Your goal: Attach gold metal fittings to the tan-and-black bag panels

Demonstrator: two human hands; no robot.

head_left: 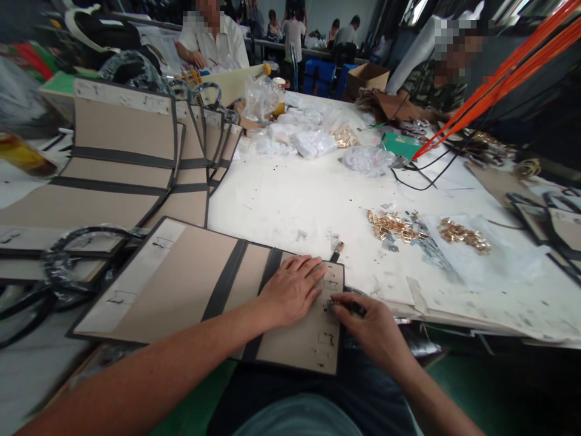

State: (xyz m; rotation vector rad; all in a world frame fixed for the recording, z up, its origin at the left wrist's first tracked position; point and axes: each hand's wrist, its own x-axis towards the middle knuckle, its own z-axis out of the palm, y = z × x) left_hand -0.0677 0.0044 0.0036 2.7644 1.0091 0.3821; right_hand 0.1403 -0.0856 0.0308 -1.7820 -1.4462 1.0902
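A tan bag panel (181, 284) with dark trim and two dark straps lies across the near table edge. My left hand (293, 287) rests flat on its right end, fingers stretched out, pressing it down. My right hand (370, 327) is closed in a pinch at the panel's right edge, gripping a small dark piece (342, 304) that I cannot make out clearly. A small dark strap tab (338, 248) lies on the table just beyond the panel.
Several matching panels (122, 157) with round handles (72, 254) are stacked at the left. Two heaps of gold metal fittings (394, 225) (463, 235) lie on plastic at the right. Plastic bags (313, 142), orange cords (499, 72) and seated people lie beyond.
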